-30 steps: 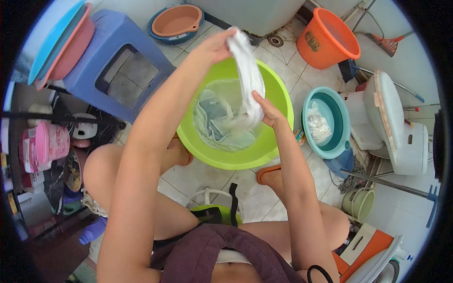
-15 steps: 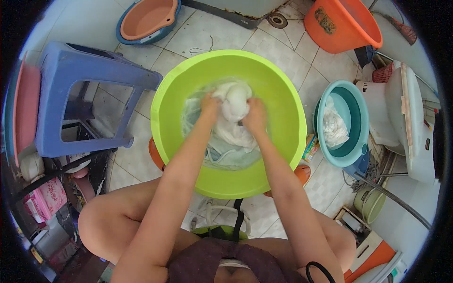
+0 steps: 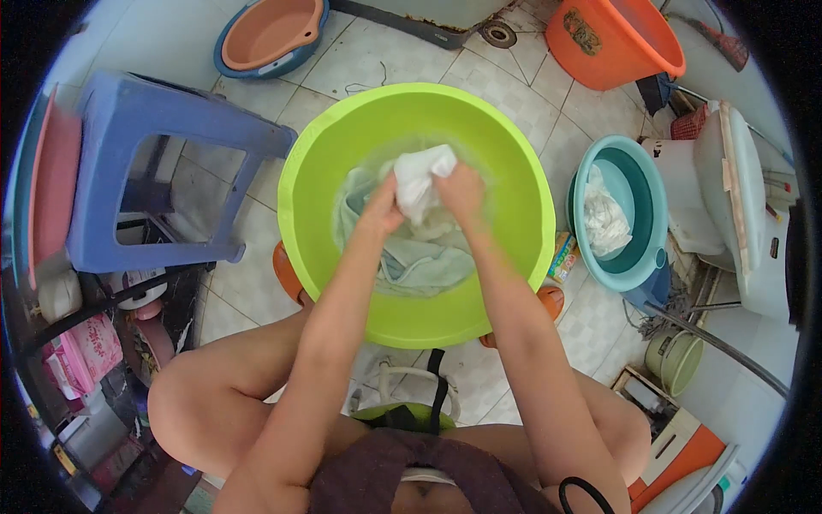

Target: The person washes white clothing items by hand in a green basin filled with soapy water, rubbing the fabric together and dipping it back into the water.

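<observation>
A large lime-green basin point(image 3: 317, 163) stands on the tiled floor in front of me, holding water and a pale green garment point(image 3: 419, 261). Both hands are down inside it. My left hand point(image 3: 383, 208) and my right hand point(image 3: 460, 190) squeeze a bunched white cloth point(image 3: 421, 180) between them, just above the water. The lower part of the cloth is hidden by my fingers.
A blue plastic stool point(image 3: 128, 128) stands at the left. A teal basin point(image 3: 646, 257) with white laundry point(image 3: 604, 218) sits at the right, beside a white toilet point(image 3: 728, 197). An orange bucket point(image 3: 612, 38) and a salmon-and-blue tub point(image 3: 270, 30) are at the back.
A second ago the white cloth was held up stretched above the basin. Both hands have since come down into the basin and bunched the cloth together.
</observation>
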`<state>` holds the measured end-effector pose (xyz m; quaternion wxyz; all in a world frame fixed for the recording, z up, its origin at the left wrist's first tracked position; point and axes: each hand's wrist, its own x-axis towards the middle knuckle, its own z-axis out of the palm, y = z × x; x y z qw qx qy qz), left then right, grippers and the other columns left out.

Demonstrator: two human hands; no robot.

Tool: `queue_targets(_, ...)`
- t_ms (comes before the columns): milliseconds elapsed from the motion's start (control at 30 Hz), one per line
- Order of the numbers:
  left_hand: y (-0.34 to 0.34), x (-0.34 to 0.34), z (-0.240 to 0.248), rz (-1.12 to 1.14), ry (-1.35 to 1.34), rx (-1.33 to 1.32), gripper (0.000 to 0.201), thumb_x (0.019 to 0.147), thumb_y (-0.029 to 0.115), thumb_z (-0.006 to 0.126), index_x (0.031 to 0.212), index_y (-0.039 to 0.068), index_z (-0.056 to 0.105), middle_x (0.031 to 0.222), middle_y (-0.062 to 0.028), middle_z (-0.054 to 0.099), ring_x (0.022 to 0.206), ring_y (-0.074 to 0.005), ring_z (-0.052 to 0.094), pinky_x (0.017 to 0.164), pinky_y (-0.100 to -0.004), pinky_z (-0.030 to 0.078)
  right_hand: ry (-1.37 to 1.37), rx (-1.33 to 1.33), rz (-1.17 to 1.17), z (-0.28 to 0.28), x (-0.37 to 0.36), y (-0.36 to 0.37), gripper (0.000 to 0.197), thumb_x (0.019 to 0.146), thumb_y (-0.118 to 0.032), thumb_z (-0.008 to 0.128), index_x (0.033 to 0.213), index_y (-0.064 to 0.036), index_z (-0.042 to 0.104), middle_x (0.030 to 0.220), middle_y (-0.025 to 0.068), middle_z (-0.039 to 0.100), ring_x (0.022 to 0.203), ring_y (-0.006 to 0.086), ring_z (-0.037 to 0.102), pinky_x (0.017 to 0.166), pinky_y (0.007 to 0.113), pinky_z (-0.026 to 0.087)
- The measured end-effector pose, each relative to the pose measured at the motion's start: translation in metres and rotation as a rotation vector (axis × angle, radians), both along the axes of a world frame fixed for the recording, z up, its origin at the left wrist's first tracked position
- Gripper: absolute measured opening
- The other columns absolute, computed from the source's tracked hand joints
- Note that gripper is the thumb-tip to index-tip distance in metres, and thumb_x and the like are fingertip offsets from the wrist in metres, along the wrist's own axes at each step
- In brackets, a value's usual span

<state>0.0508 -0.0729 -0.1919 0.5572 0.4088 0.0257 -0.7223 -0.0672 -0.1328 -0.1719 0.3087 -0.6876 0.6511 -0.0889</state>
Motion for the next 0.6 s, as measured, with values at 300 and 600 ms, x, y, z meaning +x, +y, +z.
queue_targets(300,0.013,0.039,-0.128,0.078,-0.204,0.033,0.043,0.081,0.033,0.051,0.115,0.007,0.043,0.11,-0.0078,0.049,0.103,-0.0234,0.046,0.087,-0.0369,0.038,0.023,-0.233,0.211,-0.049,-0.016,0.03,0.056,0.056,-0.015,0.068,0.105,0.0013,0.046,0.099,0.0224,0.049,0.095,0.0376,0.047,0.087,0.039,0.038)
queue_targets(600,-0.011,0.013,-0.045,-0.019,0.505,-0.29,0.046,0.084,0.043,0.045,0.112,0.007,0.046,0.108,-0.0069,0.052,0.1,-0.0228,0.049,0.085,-0.0372,0.042,-0.29,-0.28,0.476,0.031,0.033,0.068,0.049,0.064,-0.041,0.062,0.094,-0.0032,0.058,0.076,0.0211,0.059,0.073,0.0362,0.058,0.067,0.041,0.047)
